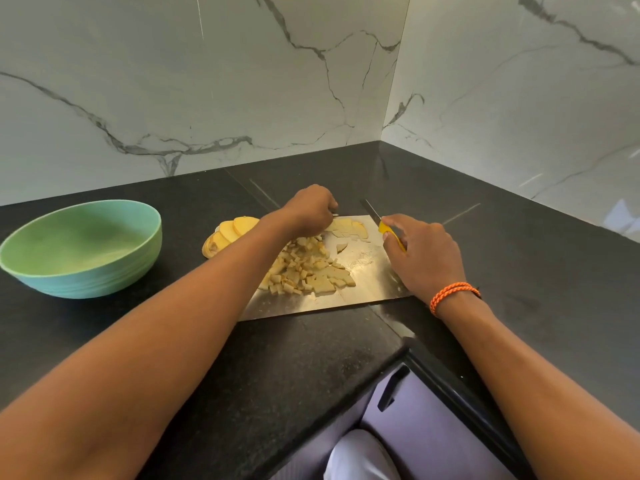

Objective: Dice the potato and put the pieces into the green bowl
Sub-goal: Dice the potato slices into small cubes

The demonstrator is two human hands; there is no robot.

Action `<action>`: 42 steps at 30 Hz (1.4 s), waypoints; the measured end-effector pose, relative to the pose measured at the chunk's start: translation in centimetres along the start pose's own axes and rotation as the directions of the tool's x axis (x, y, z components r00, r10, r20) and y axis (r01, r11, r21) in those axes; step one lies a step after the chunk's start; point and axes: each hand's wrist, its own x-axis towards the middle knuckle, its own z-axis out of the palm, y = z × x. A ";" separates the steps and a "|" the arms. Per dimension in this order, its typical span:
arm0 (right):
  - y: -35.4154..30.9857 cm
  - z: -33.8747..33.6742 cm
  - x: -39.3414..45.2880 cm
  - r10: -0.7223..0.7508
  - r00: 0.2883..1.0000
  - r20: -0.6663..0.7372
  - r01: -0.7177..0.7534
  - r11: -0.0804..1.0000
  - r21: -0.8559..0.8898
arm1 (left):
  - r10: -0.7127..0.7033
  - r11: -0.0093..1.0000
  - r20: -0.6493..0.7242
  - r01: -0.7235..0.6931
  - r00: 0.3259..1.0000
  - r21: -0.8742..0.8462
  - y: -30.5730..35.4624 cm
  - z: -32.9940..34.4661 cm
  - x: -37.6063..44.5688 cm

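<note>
So our left hand (309, 210) was reaching out across the metal sheet (363, 271) with the fingers curled down and bunched together at the far edge, knuckles up, right where the flat slices (348, 228) sat. We honestly couldn't tell if those fingertips were pinching a slice or just pressing on it, since the back of the hand hid them. That forearm ran long and diagonal from the bottom left corner, passing over the left side of the pile. Our right hand (424, 256) was wrapped round the yellow handle of the knife (388, 230), forefinger stretched along the top, palm down, with the dark blade poking out past the far right corner of the sheet, away from us. The slices lay just between the two sets of fingers, touching or nearly touching the left ones and a little apart from the knife handle. Nearer to us on the sheet was the heap of diced potato (304, 268), small cubes mixed with a few bigger flat chunks, and one stray wedge (341, 247) sat on its own between heap and slices. Off the sheet's left edge, a fan of unpeeled-looking round slices (230, 233) rested on the black countertop (277, 375). The green bowl (83, 249) stood well off to the left on that same counter, no potato visible in it. An orange braided band (450, 295) ringed our right wrist, and white marble walls (207, 81) met in the corner behind everything.
</note>
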 end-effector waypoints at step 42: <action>1.8 -2.9 -1.0 0.146 0.969 0.200 -0.160 0.985 0.058 | 0.013 0.990 -0.075 -0.024 0.997 -0.139 -0.2 -1.0 -2.4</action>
